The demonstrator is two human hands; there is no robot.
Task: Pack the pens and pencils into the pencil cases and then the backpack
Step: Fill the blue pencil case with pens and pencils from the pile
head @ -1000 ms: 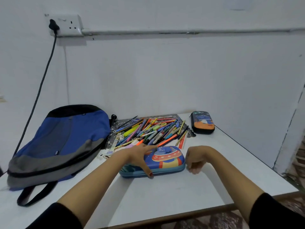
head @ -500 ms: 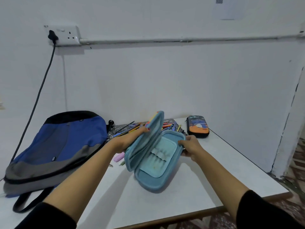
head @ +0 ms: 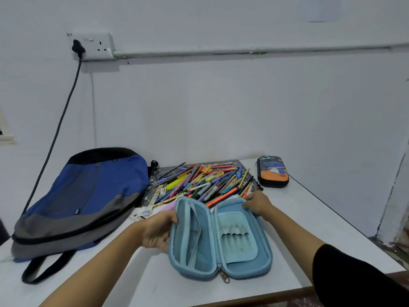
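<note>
Nearest to the person, the blue pencil case (head: 219, 240) lay spread open on the white table (head: 155, 284), with its zipper pull (head: 224, 279) hanging at the near end. The left hand (head: 158, 231) gripped the outer rim of the left half, thumb over the edge and fingers underneath, so this half with the mesh pocket seemed lifted a little. The right hand (head: 256, 203) had its fingers curled over the far rim of the right half, where the elastic loops were, and kept it down. In my judgement both hands held the case this way to keep the two halves apart and the inside ready for filling; no pen was visible inside.

Just behind the case, the pens and pencils (head: 205, 182) lay in a loose heap on a dark patterned mat (head: 159, 173), near enough for an easy reach. To the left the backpack (head: 84, 196) lay flat and seemed closed, probably because it is needed only at the last step. At the far right the second pencil case (head: 273, 171) lay zipped, apart from the heap.
</note>
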